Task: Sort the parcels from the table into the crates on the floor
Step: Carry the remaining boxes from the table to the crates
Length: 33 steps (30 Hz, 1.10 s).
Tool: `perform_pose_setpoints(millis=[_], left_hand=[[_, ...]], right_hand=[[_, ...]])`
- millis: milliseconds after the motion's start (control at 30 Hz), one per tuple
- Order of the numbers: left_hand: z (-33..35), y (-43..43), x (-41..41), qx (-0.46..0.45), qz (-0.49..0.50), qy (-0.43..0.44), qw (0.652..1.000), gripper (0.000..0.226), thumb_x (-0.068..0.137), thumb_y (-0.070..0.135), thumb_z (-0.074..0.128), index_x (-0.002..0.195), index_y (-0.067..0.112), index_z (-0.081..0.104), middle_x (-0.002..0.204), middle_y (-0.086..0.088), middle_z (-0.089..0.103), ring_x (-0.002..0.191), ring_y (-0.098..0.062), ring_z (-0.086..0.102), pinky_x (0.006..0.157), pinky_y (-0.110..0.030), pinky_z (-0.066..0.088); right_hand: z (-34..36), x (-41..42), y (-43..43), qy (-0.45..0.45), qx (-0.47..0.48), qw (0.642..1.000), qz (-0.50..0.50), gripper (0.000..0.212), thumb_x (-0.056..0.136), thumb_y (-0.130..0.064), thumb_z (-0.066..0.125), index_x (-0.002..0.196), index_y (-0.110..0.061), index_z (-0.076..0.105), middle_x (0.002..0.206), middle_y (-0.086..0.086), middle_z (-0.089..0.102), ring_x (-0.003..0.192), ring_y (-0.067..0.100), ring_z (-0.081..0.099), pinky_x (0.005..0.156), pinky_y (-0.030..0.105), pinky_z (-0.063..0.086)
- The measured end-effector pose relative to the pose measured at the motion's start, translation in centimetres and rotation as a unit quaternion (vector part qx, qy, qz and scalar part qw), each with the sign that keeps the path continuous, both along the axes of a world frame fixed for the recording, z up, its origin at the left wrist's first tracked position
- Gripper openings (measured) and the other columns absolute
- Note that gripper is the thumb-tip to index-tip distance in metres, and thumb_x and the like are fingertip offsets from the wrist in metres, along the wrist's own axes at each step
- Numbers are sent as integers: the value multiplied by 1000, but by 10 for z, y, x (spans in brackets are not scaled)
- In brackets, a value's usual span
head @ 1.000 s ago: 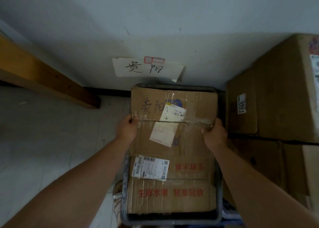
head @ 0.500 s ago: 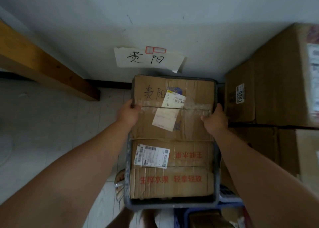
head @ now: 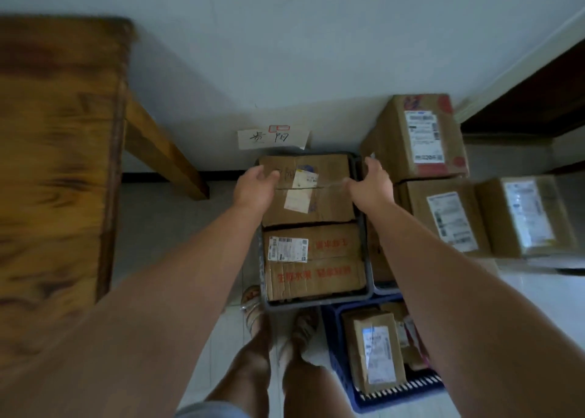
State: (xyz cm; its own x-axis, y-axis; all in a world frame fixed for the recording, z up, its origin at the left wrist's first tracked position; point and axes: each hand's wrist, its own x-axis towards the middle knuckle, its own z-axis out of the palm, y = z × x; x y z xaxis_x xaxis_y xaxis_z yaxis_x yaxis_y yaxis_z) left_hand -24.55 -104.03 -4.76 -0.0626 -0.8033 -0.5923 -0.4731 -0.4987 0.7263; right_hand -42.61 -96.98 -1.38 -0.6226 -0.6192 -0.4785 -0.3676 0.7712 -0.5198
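Note:
A taped cardboard parcel (head: 323, 205) with handwriting and a white label lies at the far end of the grey crate (head: 316, 302) on the floor. A second parcel with red print (head: 329, 265) fills the crate's near end. My left hand (head: 258, 186) hovers over the far parcel's left edge with its fingers loosely spread. My right hand (head: 370, 183) is over the parcel's right edge by the crate rim, thumb stretched out, fingers relaxed. Neither hand holds anything.
A handwritten paper sign (head: 272, 137) is stuck on the wall behind the crate. The wooden table (head: 57, 164) stands at the left. Stacked cardboard boxes (head: 414, 136) crowd the right side. A blue crate (head: 395, 389) with a brown parcel (head: 376, 354) sits near my feet (head: 253, 310).
Both hands have let go of the far parcel, which now rests in the grey crate. The view has risen and pulled back, showing the table, the blue crate and my feet.

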Motion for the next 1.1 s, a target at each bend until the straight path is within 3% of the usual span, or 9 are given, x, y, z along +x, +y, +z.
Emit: perform_pose_setpoints(millis=[167, 233, 300, 400, 533, 633, 767, 1000, 1100], left_hand=[[92, 30, 15, -63, -8, 46, 997, 48, 92, 33, 57, 136, 18, 48, 136, -3, 52, 121, -19, 49, 92, -29, 38], [120, 43, 20, -74, 4, 53, 996, 47, 91, 34, 57, 134, 18, 50, 134, -2, 53, 119, -20, 50, 92, -29, 39], [147, 62, 28, -100, 8, 55, 993, 48, 91, 34, 57, 136, 17, 48, 135, -3, 53, 120, -21, 49, 98, -31, 38], [186, 99, 43, -156, -6, 68, 985, 52, 90, 33, 57, 138, 17, 45, 135, -1, 52, 122, -19, 47, 98, -30, 35], [231, 149, 67, -239, -46, 78, 967, 54, 91, 34, 57, 140, 21, 40, 130, 3, 53, 109, -8, 49, 80, -16, 39], [272, 179, 87, -296, -42, 84, 950, 54, 91, 35, 58, 141, 23, 38, 130, 5, 53, 96, -2, 48, 59, -8, 33], [323, 204, 124, -352, 25, 109, 929, 47, 92, 30, 58, 136, 24, 44, 112, 12, 55, 80, 7, 49, 57, -6, 36], [361, 213, 209, -391, 96, 118, 908, 46, 91, 33, 58, 134, 24, 47, 107, 13, 58, 81, 7, 51, 57, -5, 36], [367, 219, 267, -397, 125, 115, 902, 46, 90, 34, 59, 133, 25, 48, 112, 8, 62, 91, -3, 57, 72, -16, 42]], right_hand=[[67, 27, 38, -16, -66, 998, -19, 65, 92, -26, 61, 148, -16, 28, 149, 9, 38, 132, 28, 40, 99, 35, 38], [87, 35, 52, -22, -91, 995, -27, 63, 93, -26, 60, 147, -16, 30, 147, 7, 41, 128, 25, 45, 89, 28, 38], [108, 46, 72, -29, -127, 991, -43, 62, 92, -26, 59, 146, -17, 31, 142, 5, 46, 107, 15, 54, 77, 18, 38], [139, 62, 102, -47, -182, 980, -61, 60, 92, -27, 60, 145, -18, 34, 140, 4, 48, 88, 5, 46, 59, 15, 32], [192, 89, 143, -61, -239, 968, -50, 53, 92, -25, 59, 142, -17, 41, 139, 5, 50, 107, 15, 54, 78, 22, 40], [238, 108, 171, -32, -287, 957, -29, 50, 91, -26, 59, 138, -16, 44, 138, 4, 50, 112, 16, 51, 75, 22, 37], [287, 138, 193, -12, -335, 942, -7, 45, 94, -24, 55, 138, -19, 44, 141, 2, 48, 122, 17, 48, 85, 23, 32], [324, 203, 199, -8, -384, 923, 33, 41, 96, -19, 53, 136, -19, 45, 140, 3, 48, 125, 18, 47, 93, 26, 35], [334, 253, 192, -21, -396, 916, 59, 40, 96, -18, 53, 135, -18, 46, 140, 3, 49, 125, 18, 48, 93, 26, 35]])
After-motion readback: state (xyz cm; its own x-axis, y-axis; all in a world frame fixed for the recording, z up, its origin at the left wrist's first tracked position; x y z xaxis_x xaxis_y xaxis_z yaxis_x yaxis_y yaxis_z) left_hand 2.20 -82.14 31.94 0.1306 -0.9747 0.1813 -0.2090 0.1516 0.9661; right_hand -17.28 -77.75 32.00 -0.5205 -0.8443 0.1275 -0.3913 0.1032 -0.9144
